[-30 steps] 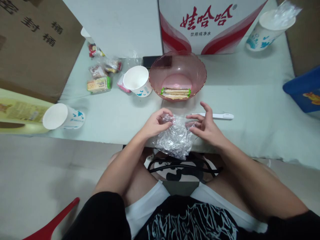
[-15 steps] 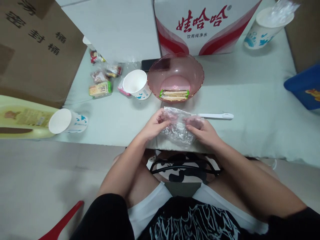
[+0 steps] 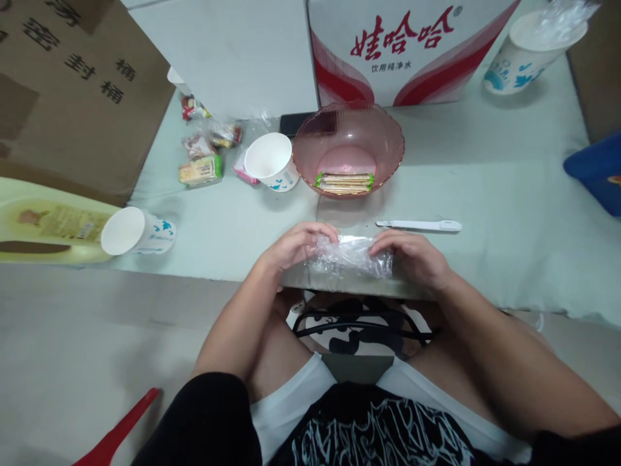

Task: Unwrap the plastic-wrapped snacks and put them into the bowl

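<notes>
Crinkly clear plastic wrap (image 3: 350, 257) is pinched between both hands, left hand (image 3: 297, 246) and right hand (image 3: 413, 257) gripping its ends, near the pink bowl (image 3: 388, 139).

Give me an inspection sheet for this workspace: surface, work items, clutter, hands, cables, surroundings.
Surface: table covered by a pale green cloth.
Work items: clear plastic bag, bunched and stretched between both hands at the table's near edge.
Clutter: pink bowl holding a green-ended packet; white plastic utensil in front of the bowl; standing paper cup; tipped paper cup; snack packets; dark phone behind the bowl.
Hands: left hand and right hand each grip one end of the bag.
Cables: nothing seen.
Surroundings: brown cardboard box, red-and-white carton, yellow jug lying at left, blue bin at right.
</notes>
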Demonstrator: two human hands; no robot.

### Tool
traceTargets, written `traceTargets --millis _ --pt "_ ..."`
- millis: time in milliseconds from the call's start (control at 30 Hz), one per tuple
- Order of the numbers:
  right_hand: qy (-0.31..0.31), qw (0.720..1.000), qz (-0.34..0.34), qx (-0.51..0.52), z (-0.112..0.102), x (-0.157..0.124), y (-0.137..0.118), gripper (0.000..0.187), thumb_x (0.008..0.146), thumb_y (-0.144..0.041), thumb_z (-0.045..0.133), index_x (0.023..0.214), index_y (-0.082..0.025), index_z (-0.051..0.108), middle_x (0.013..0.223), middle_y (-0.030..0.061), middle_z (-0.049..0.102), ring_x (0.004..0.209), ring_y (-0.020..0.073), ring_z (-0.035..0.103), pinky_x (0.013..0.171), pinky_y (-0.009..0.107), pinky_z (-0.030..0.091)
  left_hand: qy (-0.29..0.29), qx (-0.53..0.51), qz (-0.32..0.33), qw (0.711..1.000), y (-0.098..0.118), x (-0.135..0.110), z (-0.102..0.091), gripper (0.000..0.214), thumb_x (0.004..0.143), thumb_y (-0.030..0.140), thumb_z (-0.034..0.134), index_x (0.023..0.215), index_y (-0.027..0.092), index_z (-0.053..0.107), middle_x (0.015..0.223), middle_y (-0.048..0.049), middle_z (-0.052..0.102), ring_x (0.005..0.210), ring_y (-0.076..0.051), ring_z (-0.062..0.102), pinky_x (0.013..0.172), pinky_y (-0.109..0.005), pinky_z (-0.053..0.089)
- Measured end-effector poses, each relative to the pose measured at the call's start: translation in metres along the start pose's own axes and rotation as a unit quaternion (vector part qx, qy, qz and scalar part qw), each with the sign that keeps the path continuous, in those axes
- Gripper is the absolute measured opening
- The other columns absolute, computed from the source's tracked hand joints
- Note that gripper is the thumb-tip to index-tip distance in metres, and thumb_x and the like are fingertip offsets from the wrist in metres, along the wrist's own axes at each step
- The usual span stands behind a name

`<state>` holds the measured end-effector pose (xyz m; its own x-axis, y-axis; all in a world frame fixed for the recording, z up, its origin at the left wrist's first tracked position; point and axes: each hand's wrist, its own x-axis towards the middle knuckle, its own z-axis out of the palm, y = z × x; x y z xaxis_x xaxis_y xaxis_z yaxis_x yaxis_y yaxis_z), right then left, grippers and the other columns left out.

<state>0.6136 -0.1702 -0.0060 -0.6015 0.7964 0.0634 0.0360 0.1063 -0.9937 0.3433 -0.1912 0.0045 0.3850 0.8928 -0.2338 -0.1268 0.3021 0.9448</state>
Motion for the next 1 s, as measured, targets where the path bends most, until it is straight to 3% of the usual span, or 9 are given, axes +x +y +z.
traceTargets --millis 100,200,333,400,467,633,767,900,1000 --pt "0.076 0.994 0.053 -0.059 0.009 0.002 0.006 0.02 0.082 -0.042 0.066 0.089 -0.024 0.065 0.084 0.0029 0.066 0.074 0.0186 0.058 0.072 0.034 0.047 0.019 0.072 0.018 0.997 -0.002 0.005 0.0 0.033 0.074 0.046 0.077 0.073 0.014 0.068 0.091 -0.0072 0.065 0.076 -0.014 0.059 0.065 -0.025 0.045" --pt "0.146 0.984 0.099 -0.026 0.016 0.005 0.01 0.051 0.071 -0.036 0.075 0.116 -0.027 0.052 0.092 0.0007 0.066 0.069 0.0159 0.056 0.065 0.03 0.045 0.055 0.114 0.037 0.991 -0.006 0.01 0.0 0.031 0.069 0.031 0.081 0.09 0.018 0.063 0.092 -0.0028 0.063 0.073 -0.011 0.055 0.065 -0.024 0.043" --pt "0.172 0.973 0.133 -0.079 0.016 0.009 0.005 0.022 0.075 -0.036 0.067 0.09 -0.024 0.057 0.075 -0.0006 0.06 0.063 0.0159 0.051 0.061 0.03 0.041 0.162 0.135 0.116 0.971 -0.011 0.013 0.0 0.043 0.07 0.031 0.079 0.105 0.023 0.056 0.108 -0.0045 0.064 0.091 -0.015 0.061 0.074 -0.025 0.047" --pt "0.201 0.967 0.09 -0.131 0.017 0.008 0.0 0.012 0.076 -0.033 0.064 0.079 -0.024 0.056 0.076 0.0016 0.063 0.069 0.0182 0.055 0.066 0.032 0.042 0.26 0.185 0.158 0.934 -0.012 0.01 0.005 0.031 0.076 0.033 0.075 0.099 0.023 0.056 0.099 -0.0032 0.064 0.093 -0.016 0.061 0.081 -0.027 0.048" --pt "0.213 0.965 0.035 -0.151 0.02 0.005 -0.004 0.009 0.077 -0.029 0.062 0.077 -0.025 0.054 0.086 0.0041 0.069 0.08 0.0214 0.06 0.075 0.034 0.045 0.286 0.235 0.178 0.912 -0.012 0.006 0.014 0.021 0.083 0.035 0.07 0.094 0.022 0.058 0.091 -0.0027 0.064 0.089 -0.016 0.061 0.084 -0.03 0.049" --pt "0.091 0.994 0.045 -0.046 0.033 0.0 -0.001 0.021 0.083 -0.04 0.065 0.081 -0.025 0.051 0.097 0.0052 0.072 0.081 0.0207 0.062 0.076 0.034 0.048 0.098 0.228 0.125 0.961 -0.018 0.004 0.036 0.061 0.078 0.041 0.08 0.131 0.023 0.057 0.141 -0.0144 0.06 0.123 -0.026 0.061 0.104 -0.04 0.049" --pt "0.027 0.991 0.056 0.117 0.039 0.001 0.012 0.035 0.085 -0.059 0.064 0.09 -0.025 0.058 0.107 0.0058 0.072 0.099 0.0249 0.066 0.088 0.039 0.051 0.042 0.187 0.069 0.979 -0.024 0.009 0.037 0.054 0.085 0.047 0.073 0.13 0.019 0.062 0.126 -0.0138 0.069 0.109 -0.025 0.067 0.096 -0.038 0.053" --pt "0.0 0.978 0.046 0.205 0.036 0.001 0.016 0.04 0.085 -0.058 0.067 0.109 -0.026 0.067 0.127 0.0069 0.07 0.127 0.0285 0.06 0.106 0.044 0.045 0.084 0.225 0.103 0.965 -0.02 0.007 0.028 0.041 0.091 0.053 0.063 0.109 0.017 0.073 0.116 -0.0128 0.073 0.106 -0.024 0.068 0.095 -0.037 0.052" --pt "0.018 0.973 0.051 0.226 0.03 -0.002 0.011 0.04 0.085 -0.055 0.067 0.115 -0.028 0.066 0.136 0.007 0.067 0.13 0.0279 0.059 0.108 0.045 0.045 0.228 0.318 0.195 0.899 -0.003 -0.001 0.008 0.038 0.09 0.054 0.062 0.094 0.018 0.075 0.111 -0.0119 0.071 0.107 -0.024 0.066 0.096 -0.037 0.051"
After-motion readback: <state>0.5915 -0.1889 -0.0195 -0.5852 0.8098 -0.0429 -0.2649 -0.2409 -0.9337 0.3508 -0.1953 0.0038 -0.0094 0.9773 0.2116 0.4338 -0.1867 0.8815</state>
